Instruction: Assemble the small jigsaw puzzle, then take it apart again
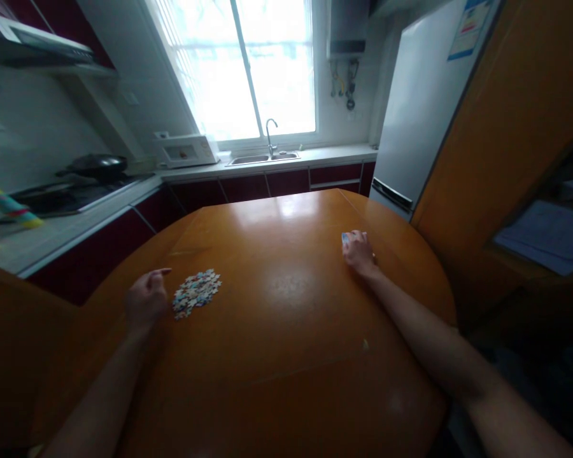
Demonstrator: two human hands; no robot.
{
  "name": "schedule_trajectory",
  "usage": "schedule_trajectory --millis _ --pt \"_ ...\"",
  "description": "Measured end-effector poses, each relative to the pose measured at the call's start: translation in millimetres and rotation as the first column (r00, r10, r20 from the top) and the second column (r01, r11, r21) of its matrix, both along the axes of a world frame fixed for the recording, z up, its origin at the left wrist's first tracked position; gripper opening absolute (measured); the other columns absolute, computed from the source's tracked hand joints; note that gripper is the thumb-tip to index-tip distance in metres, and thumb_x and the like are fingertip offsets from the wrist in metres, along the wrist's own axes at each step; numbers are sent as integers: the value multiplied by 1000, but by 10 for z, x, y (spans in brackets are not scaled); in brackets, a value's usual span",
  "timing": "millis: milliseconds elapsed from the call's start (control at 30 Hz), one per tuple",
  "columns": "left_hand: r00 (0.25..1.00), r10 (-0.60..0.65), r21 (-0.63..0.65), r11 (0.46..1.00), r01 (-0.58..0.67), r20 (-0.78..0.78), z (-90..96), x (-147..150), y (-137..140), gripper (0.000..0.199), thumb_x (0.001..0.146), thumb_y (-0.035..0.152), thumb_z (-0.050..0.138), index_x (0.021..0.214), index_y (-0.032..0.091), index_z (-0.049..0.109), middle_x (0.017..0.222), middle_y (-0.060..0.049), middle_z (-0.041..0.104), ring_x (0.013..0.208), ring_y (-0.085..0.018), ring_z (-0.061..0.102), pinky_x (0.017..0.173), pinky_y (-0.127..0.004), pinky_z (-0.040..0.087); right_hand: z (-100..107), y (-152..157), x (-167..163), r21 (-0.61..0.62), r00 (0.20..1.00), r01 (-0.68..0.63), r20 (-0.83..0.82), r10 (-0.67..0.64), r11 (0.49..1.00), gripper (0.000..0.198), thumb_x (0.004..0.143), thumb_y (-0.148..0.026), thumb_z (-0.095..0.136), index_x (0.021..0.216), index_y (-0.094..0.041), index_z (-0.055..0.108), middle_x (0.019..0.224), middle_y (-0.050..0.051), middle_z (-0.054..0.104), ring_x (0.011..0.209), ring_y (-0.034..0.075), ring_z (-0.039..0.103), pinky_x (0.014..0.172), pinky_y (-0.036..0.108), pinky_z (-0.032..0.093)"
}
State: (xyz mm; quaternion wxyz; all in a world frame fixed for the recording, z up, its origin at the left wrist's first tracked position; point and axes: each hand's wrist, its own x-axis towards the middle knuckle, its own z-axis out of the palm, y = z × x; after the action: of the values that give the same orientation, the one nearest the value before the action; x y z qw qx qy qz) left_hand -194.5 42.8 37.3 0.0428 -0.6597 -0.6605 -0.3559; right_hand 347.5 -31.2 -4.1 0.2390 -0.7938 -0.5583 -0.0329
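Note:
On the wooden table (pixel 286 331) lies a heap of small jigsaw puzzle pieces (pixel 197 292), mostly pale with blue and brown patches. Just left of the heap is my left hand (pixel 146 300); its fingers are curled in, one tip points towards the pieces, and nothing shows in it. Farther out on the right side, my right hand (pixel 358 253) closes over a small, flat-looking printed item (pixel 346 238) with blue, white and reddish parts. Most of that item is hidden under the fingers, so I cannot tell whether it is a card or a box.
Behind the table runs a counter with a sink (pixel 251 159), a faucet (pixel 269 137) and a white microwave (pixel 187 151). At left, a dark wok (pixel 98 166) sits on the stove. A refrigerator (pixel 420 95) stands at right, beside a wooden cabinet (pixel 506 121) holding papers (pixel 547 235).

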Motion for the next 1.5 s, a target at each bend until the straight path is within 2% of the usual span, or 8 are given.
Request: schedule_trajectory --millis 167,433,533,633,700,1033,1267,1500 --pt "996 9 -106 994 1 92 -92 -33 102 33 93 42 40 100 25 67 95 0 74 96 -27 68 85 -42 58 -154 81 -8 -173 1000 11 -25 -15 985 65 100 -52 35 153 -13 41 164 19 30 151 38 23 119 59 16" --pt "992 47 -227 974 -20 114 -122 -110 152 41 92 38 37 104 15 69 109 -11 75 113 -30 66 100 -42 53 -96 -43 366 -258 995 -96 -34 90 961 65 98 -56 37 150 -18 47 163 15 33 151 37 25 118 65 16" --pt "995 33 -275 962 -5 97 -162 -90 118 49 97 37 31 117 12 68 120 -13 73 120 -28 64 103 -39 51 -22 -62 327 -161 996 -85 -21 82 983 61 101 -51 30 145 -15 51 161 18 35 149 39 27 115 71 14" --pt "997 -21 -324 945 45 78 -211 -32 92 54 101 42 30 125 10 66 128 -15 69 124 -25 63 106 -34 48 62 -85 195 234 998 -69 14 68 970 54 101 -45 30 127 -13 64 140 18 58 131 35 49 111 57 33" --pt "995 -72 -346 934 90 65 -237 30 83 55 103 46 32 130 11 64 137 -14 64 130 -24 59 111 -33 44 96 -107 57 354 992 -119 14 122 928 50 100 -44 32 119 -13 68 127 17 65 120 33 55 106 51 39" --pt "943 -332 -390 864 318 33 -293 746 -25 52 104 45 35 135 14 63 150 -13 52 145 -26 42 121 -42 33 -107 28 -410 339 865 -424 -123 486 840 43 96 -45 40 99 -19 75 118 15 66 116 30 56 105 46 42" --pt "743 -665 -348 680 646 78 -352 1633 -488 50 101 50 43 133 19 66 146 -7 58 144 -25 44 122 -39 34 -153 -50 -513 309 774 -521 -222 593 795 38 96 -37 43 99 -17 75 110 15 71 106 27 64 97 43 50" --pt "500 -829 -262 439 860 250 -400 2096 -1197 47 99 48 51 136 22 63 144 -8 59 140 -26 49 120 -44 37 -191 -176 -728 237 607 -730 -203 768 640 24 93 -33 58 101 -20 77 109 11 74 103 25 66 96 40 52"
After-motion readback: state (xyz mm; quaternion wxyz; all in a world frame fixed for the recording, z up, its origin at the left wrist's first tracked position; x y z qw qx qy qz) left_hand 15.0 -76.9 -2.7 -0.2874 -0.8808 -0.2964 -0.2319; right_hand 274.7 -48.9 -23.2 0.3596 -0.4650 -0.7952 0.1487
